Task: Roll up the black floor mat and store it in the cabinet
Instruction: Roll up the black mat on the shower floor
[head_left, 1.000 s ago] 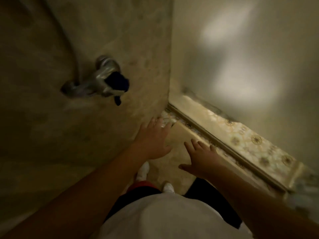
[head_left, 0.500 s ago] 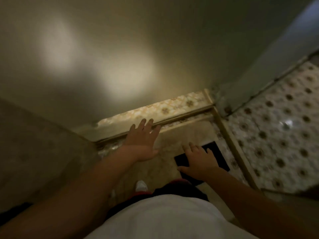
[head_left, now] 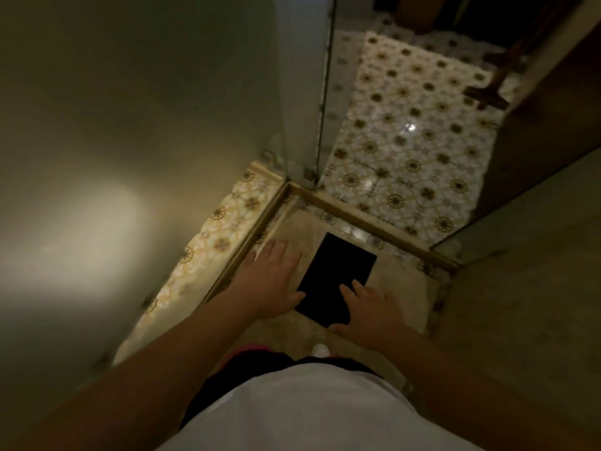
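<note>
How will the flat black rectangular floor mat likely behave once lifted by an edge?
The flat black rectangular floor mat lies thin and flush on the beige floor, so it probably droops and rolls easily. Small and thin, it is likely light. Both open hands hover above; grip is untested.

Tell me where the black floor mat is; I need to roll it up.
In the head view, the black floor mat lies flat on the beige floor just inside the gold threshold strip, between the left hand and right hand.

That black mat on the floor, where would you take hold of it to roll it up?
Probably the mat's near short edge, from the person's side. It lies flat and oblong, long side running away, with both hands, left and right, open at that end. Curling that edge forward with both hands should roll it evenly.
</note>
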Demonstrator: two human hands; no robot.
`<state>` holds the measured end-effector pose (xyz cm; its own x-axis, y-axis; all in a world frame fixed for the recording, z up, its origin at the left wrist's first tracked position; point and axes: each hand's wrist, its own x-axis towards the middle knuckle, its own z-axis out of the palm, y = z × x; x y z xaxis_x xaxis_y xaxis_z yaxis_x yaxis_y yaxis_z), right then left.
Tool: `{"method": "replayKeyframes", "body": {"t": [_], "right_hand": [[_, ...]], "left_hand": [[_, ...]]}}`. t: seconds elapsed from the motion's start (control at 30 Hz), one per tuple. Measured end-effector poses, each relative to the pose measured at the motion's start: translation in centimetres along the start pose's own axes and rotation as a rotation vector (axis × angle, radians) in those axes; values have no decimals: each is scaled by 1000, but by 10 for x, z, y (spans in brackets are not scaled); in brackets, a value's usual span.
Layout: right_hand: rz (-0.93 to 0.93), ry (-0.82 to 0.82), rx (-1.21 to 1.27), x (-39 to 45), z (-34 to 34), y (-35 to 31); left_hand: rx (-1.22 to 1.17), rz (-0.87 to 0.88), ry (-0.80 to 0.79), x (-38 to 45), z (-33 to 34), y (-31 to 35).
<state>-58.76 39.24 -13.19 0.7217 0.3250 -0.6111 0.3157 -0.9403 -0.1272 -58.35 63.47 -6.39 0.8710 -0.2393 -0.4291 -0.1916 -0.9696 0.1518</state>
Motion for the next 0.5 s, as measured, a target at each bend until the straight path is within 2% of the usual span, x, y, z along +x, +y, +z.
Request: {"method": "replayKeyframes", "body": {"t": [0.23, 0.5], "right_hand": [[156, 17, 137, 4, 13, 26], [372, 52, 208, 11, 30, 3]], "left_hand": [[78, 122, -79, 46, -4, 1], [177, 355, -82, 92, -10, -28]]}}
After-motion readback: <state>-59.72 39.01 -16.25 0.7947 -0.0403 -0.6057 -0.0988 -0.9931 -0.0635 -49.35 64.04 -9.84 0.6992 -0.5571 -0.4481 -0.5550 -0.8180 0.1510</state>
